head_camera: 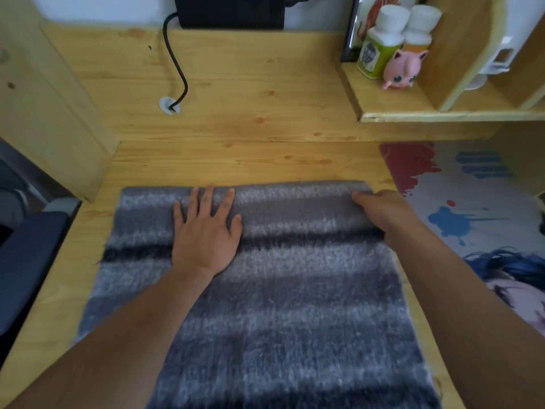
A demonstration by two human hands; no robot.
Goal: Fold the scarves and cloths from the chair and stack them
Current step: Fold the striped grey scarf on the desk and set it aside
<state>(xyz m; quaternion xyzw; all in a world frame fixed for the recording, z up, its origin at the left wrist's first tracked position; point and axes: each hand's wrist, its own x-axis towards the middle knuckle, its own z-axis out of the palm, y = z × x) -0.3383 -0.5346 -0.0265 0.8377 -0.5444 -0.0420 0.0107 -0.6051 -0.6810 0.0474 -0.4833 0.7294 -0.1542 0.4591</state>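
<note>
Fuzzy grey scarf with darker and lighter bands point(295, 305) lies spread flat over the pale pine worktop point(250, 98), running from the near edge up to a folded-over far end. Both bare forearms reach across it from below. Just right of the scarf sits a printed mat with red and blue paint splashes point(472, 202), its left edge close to the fabric. Farther back, a black cable point(177, 63) drops into a white grommet in the wood, well apart from the scarf. On a raised wooden shelf point(413, 113) at the back right stand two white-capped bottles point(380, 42) and a small pink round-eared figurine point(402, 70), touching or nearly so. A dark blue chair seat point(26, 261) shows at the left, beside the worktop.

Left hand point(206, 231) lies palm down with fingers straight and spread, pressing the folded layer. Right hand point(380, 211) is curled at the scarf's right edge, gripping the folded end, with its fingertips hidden.
</note>
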